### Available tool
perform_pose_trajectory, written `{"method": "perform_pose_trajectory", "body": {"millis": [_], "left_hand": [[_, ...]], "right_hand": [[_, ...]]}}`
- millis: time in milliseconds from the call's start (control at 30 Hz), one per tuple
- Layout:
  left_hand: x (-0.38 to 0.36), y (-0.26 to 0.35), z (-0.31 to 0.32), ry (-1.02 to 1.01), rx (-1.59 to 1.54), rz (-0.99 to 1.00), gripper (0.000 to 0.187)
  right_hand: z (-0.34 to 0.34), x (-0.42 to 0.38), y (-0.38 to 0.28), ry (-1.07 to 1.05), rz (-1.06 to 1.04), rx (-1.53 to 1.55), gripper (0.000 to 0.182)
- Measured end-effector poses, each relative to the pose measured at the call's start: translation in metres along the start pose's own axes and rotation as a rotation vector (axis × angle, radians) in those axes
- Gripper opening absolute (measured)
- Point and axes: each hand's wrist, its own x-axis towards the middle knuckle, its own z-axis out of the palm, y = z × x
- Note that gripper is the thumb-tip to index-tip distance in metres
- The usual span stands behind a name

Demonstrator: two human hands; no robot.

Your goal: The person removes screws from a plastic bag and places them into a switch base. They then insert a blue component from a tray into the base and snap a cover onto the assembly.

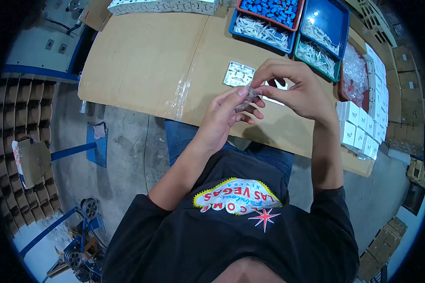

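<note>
Both my hands meet above the near edge of the cardboard-covered table. Between the thumb and fingers of my left hand [219,115] is a small clear plastic piece [251,95], perhaps a little bag; its exact kind cannot be made out. My right hand [295,87] pinches the upper end of the same piece with thumb and forefinger. Just beyond them lies a white square panel [239,74] with small dark and metallic details. Another white flat item [273,100] is partly hidden beneath my right hand.
Stacked trays at the back right hold blue parts [274,8] and white slender pieces [259,33]. Beside them sit a bin of clear plastic bags [354,70] and stacked small white boxes [356,125]. White boxes [163,6] line the far edge of the cardboard tabletop [137,61].
</note>
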Motion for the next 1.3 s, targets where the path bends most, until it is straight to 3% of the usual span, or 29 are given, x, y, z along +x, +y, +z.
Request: {"method": "perform_pose_trajectory", "body": {"millis": [100, 333, 533, 700, 833, 1233, 1300], "left_hand": [[-0.003, -0.001, 0.000, -0.006, -0.028, 0.003, 0.046], [-0.002, -0.006, -0.002, -0.043, -0.093, -0.013, 0.046], [0.000, -0.011, 0.002, -0.012, -0.063, -0.025, 0.047], [0.000, -0.012, -0.001, -0.011, -0.080, -0.030, 0.048], [0.000, -0.013, -0.001, 0.001, -0.072, -0.045, 0.050], [0.001, -0.013, -0.004, -0.049, -0.072, -0.078, 0.053], [0.002, -0.013, -0.005, -0.053, -0.064, -0.074, 0.053]], "right_hand": [[0.007, -0.001, 0.005, -0.025, -0.124, 0.114, 0.011], [0.016, -0.007, 0.000, 0.161, -0.115, 0.102, 0.017], [0.018, -0.005, -0.003, -0.020, -0.049, -0.178, 0.025], [0.026, 0.001, 0.013, -0.133, -0.009, 0.227, 0.034], [0.027, 0.004, 0.012, -0.169, 0.068, 0.247, 0.035], [0.024, 0.007, 0.013, -0.157, -0.006, 0.223, 0.036], [0.025, 0.007, 0.006, -0.206, 0.148, 0.272, 0.039]]}}
